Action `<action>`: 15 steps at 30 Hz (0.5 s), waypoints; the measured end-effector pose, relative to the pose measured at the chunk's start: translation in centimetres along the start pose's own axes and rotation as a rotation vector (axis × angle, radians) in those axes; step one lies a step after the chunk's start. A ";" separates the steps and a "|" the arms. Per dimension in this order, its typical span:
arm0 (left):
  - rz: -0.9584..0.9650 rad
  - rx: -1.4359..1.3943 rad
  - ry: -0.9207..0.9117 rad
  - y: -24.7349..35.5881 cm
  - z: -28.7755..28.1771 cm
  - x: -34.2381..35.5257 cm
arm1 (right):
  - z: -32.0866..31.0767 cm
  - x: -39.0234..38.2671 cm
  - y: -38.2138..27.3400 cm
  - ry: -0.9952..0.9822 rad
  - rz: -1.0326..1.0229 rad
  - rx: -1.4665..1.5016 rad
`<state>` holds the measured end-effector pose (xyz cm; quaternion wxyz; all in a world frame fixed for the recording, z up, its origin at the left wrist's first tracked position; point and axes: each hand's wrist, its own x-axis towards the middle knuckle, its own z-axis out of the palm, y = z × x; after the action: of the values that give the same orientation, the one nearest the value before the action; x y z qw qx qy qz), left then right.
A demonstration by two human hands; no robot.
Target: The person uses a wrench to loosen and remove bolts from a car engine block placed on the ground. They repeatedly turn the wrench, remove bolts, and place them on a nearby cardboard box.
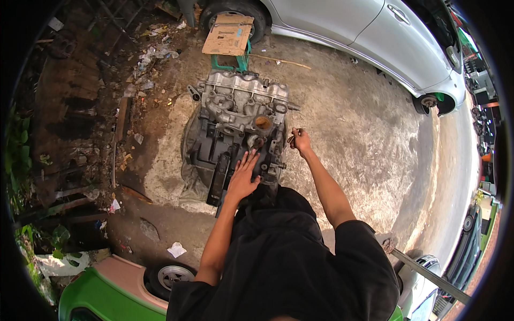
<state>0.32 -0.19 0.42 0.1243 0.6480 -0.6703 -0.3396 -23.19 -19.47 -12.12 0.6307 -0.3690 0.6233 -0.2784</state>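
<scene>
Grey and black engine [235,128], dull silver at the far end, one rust-orange round port. Brown, worn tool [292,139] in right hand [301,142]. Black shirt [289,257]. Silver car [364,32] far right. Tan cardboard [228,35] over teal stool [230,61], far. Green and pink car [107,289] near left, silver wheel. Mottled grey-brown ground [353,139]; white scraps [176,250] near left.

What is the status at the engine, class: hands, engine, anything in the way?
Left hand flat, open, on engine block. Right hand shut on small tool at block's right side. Cardboard lies beyond the block; nothing between the hands.
</scene>
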 end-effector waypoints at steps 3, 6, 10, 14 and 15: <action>0.001 -0.006 0.002 0.1 -0.1 0.0 | 0.2 0.0 0.4 -0.022 0.036 0.074; 0.001 -0.002 0.003 0.1 -0.1 -0.1 | 0.6 0.0 1.1 -0.014 0.076 0.166; -0.001 0.007 -0.011 0.1 -0.1 0.0 | 1.5 0.0 2.5 -0.024 0.144 0.205; -0.012 0.023 -0.028 0.0 -0.1 0.0 | 2.3 -0.5 3.4 -0.062 0.133 0.197; 0.001 0.015 -0.019 0.1 -0.1 0.0 | 2.3 -0.7 3.5 -0.087 0.104 0.190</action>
<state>0.35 -0.20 0.55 0.1131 0.6453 -0.6742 -0.3409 -21.34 -16.65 -14.67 0.7030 -0.2864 0.5844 -0.2868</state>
